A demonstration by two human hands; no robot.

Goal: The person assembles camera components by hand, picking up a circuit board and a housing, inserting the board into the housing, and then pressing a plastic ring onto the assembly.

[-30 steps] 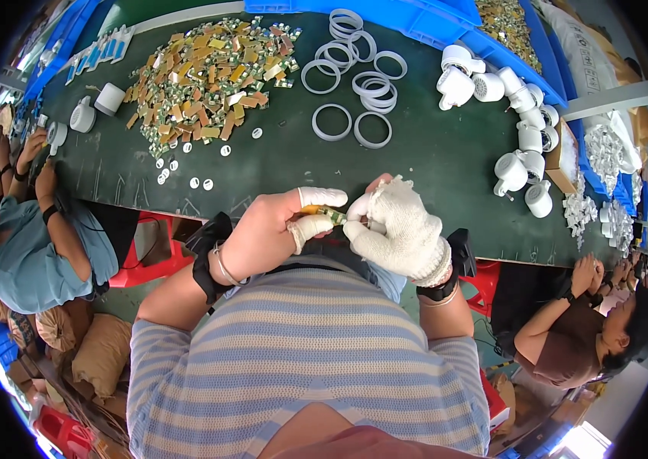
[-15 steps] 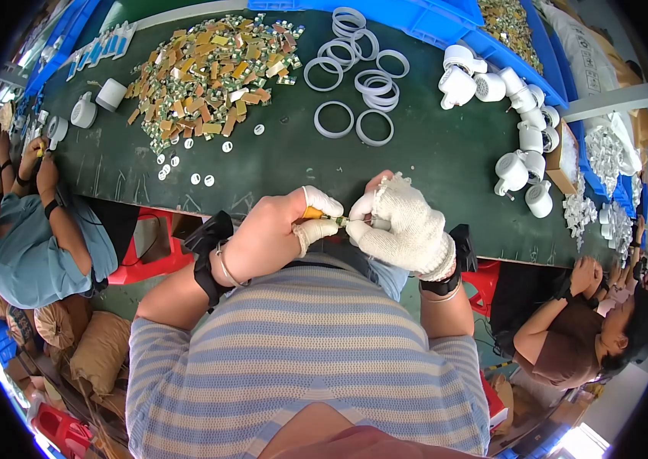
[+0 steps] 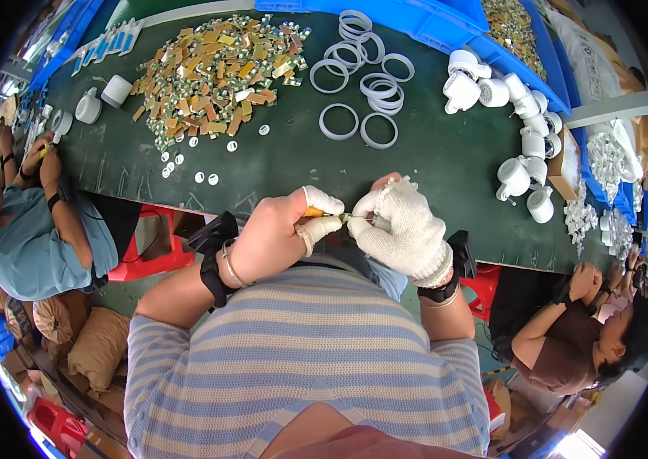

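Left hand (image 3: 274, 237), bare with taped fingertips, pinches a thin orange-handled tool (image 3: 315, 212), tip pointing right. Tool tip meets a small part (image 3: 354, 219) pinched in the right hand (image 3: 404, 229), white knit glove, fingers closed tight on it; part mostly hidden. Ahead-left of the hands: pile of small circuit boards (image 3: 217, 73). Straight ahead: white rings (image 3: 358, 122). Ahead-right: white housings (image 3: 519, 176).

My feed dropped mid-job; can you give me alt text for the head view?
Over a dark green table, the left hand and the gloved right hand meet on a small part with an orange piece. Behind lie a pile of small circuit boards, white rings and white housings.
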